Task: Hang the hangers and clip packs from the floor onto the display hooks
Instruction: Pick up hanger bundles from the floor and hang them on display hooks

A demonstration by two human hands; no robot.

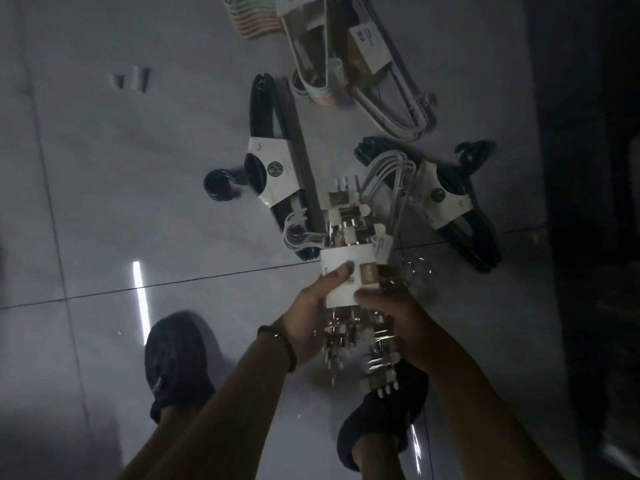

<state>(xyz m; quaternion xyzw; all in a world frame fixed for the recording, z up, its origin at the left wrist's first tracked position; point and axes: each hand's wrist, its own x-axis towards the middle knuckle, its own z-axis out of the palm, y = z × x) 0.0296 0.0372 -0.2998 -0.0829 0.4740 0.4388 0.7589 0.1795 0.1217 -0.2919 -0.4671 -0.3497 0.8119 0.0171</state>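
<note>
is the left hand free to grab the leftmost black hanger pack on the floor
Probably not yet: the left hand grips the clip pack with the right hand. The black hanger pack lies mostly uncovered.

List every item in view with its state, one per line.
clip hanger pack: off the floor, in both hands.
left hand: grips the pack's white band.
right hand: grips the pack's right side.
left black hanger pack: lying on floor.
right black hanger pack: lying on floor.
white hanger pack: lying on floor.
pastel hanger pack: on floor, partly out of frame.
</note>
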